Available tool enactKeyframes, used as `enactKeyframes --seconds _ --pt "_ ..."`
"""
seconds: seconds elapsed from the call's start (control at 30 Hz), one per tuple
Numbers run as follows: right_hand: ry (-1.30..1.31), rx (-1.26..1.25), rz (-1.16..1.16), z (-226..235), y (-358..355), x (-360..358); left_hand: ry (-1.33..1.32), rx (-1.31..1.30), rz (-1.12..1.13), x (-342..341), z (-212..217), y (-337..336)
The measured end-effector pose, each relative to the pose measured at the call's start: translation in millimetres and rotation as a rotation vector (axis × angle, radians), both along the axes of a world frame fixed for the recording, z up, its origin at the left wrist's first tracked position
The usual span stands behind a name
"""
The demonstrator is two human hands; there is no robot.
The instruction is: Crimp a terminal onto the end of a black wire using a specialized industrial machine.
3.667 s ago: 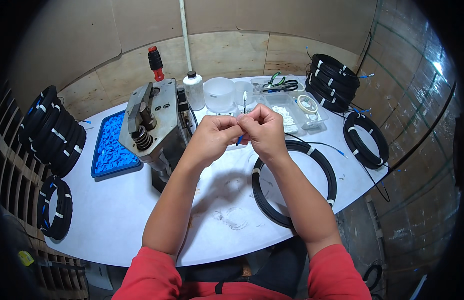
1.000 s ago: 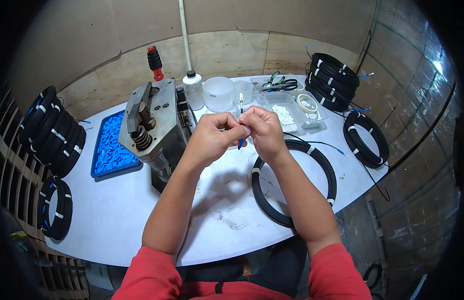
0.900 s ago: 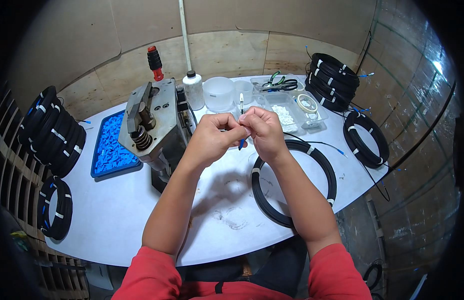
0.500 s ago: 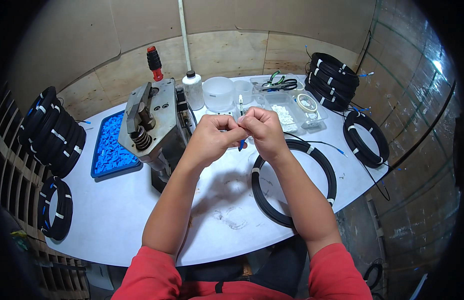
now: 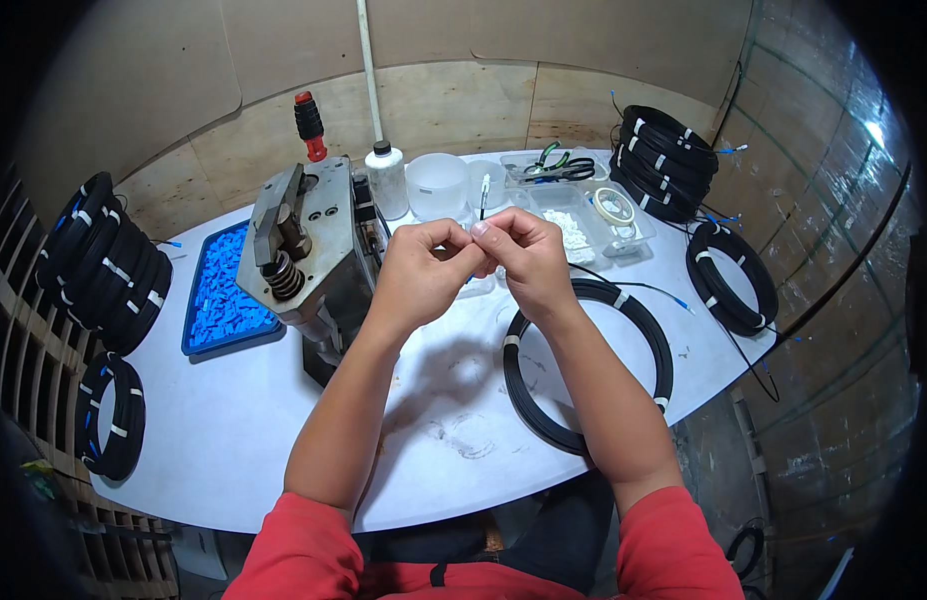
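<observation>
My left hand [image 5: 421, 275] and my right hand [image 5: 528, 265] meet over the middle of the table, thumbs and fingertips pinched together. Between them is a thin black cable end [image 5: 484, 196] with a white tip, standing up above the fingers. Only a speck of blue shows under my left fingers; the rest of that part is hidden. Below my right forearm lies a black cable coil [image 5: 664, 350] bound with white tape, and a loose end with a blue connector [image 5: 680, 304] reaches out to its right.
A metal press [image 5: 308, 235] stands left of my hands, beside a blue tray [image 5: 233, 347] of small blue parts. Behind are a bottle [image 5: 386, 180], a round tub [image 5: 435, 185] and a clear bin [image 5: 638, 245]. Coil stacks [image 5: 663, 165] rise at both sides.
The blue part that hung below my fingers is now almost hidden by them. My hands have shifted slightly, and the white-tipped end has moved up a little.
</observation>
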State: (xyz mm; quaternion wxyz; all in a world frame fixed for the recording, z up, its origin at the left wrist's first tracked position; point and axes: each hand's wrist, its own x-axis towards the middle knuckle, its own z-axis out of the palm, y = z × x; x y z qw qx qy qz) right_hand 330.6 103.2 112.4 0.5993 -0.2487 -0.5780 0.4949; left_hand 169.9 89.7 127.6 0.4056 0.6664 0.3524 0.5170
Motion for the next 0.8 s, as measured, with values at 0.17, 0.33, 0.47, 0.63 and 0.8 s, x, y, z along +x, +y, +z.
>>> enactKeyframes --seconds 0.17,0.33,0.47,0.63,0.8 --pt "-0.023 0.08 -0.062 -3.3 3.7 0.6 0.073 0.078 0.087 2.2 5.7 -6.5" --pt "0.031 0.092 -0.067 -1.9 -0.3 -2.3 0.062 0.198 0.179 6.2 10.4 -13.3" --pt "0.058 0.116 -0.05 -3.8 0.2 -3.1 0.052 0.176 0.165 6.1 10.9 -13.1" --pt "0.075 0.131 -0.063 -2.6 -1.7 -3.6 -0.063 0.184 0.173 5.5 8.9 -10.8" --pt "0.083 0.203 -0.094 -1.3 -4.2 -7.0 -0.078 0.256 0.217 9.2 8.9 -13.1"
